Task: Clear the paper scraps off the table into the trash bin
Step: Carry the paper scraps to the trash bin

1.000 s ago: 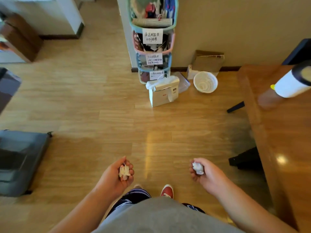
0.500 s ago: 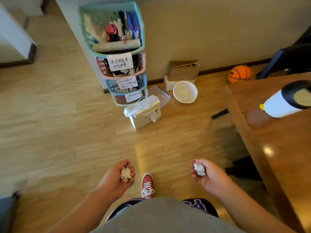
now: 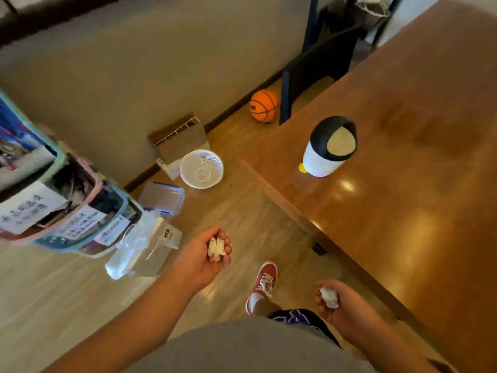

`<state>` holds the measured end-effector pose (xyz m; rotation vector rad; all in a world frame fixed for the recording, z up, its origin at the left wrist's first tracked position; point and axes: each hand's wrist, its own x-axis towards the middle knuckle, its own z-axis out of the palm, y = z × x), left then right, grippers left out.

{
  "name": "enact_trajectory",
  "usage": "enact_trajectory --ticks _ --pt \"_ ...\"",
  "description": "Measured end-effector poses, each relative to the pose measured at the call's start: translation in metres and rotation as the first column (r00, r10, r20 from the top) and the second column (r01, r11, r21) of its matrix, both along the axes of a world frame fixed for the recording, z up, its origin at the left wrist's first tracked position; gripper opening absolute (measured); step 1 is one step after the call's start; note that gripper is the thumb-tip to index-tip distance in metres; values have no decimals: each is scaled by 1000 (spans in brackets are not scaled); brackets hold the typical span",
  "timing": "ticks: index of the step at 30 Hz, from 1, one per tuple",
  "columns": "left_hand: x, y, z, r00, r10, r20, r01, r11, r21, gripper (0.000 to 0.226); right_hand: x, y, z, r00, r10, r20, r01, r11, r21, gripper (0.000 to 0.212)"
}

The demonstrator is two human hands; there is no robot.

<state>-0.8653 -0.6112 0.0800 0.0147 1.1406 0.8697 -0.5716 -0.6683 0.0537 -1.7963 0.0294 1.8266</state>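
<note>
My left hand (image 3: 204,258) is closed around a bunch of whitish paper scraps (image 3: 216,249), held over the wooden floor. My right hand (image 3: 340,309) grips a crumpled white paper scrap (image 3: 328,297) near the table's front edge. A small white trash bin with a black swing lid (image 3: 326,148) stands on the brown wooden table (image 3: 403,211), up and to the right of both hands. A white mesh basket (image 3: 201,169) lies on the floor by the wall.
A stack of pastel storage baskets with paper labels (image 3: 61,208) stands at the left, with a white paper bag (image 3: 150,246) in front. An orange basketball (image 3: 264,105), a cardboard box (image 3: 180,141) and a clear plastic box (image 3: 162,196) sit along the wall. My red shoe (image 3: 265,282) is on the floor.
The view has swung right and tilted, bringing the table and its bin closer. My left hand has risen forward with its scraps. Both hands still hold paper.
</note>
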Motion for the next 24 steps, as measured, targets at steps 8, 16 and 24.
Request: enact_trajectory --ticks 8,16,24 --pt "11 81 -1 996 0 -86 -7 996 -90 33 2 112 8 997 29 -66 -24 998 64 7" --pt "8 142 -5 997 -52 -65 45 993 -112 28 -4 194 26 992 61 -107 -43 986 162 10" --pt "43 247 7 925 -369 -89 364 929 -68 22 53 222 60 924 -360 128 322 914 247 11"
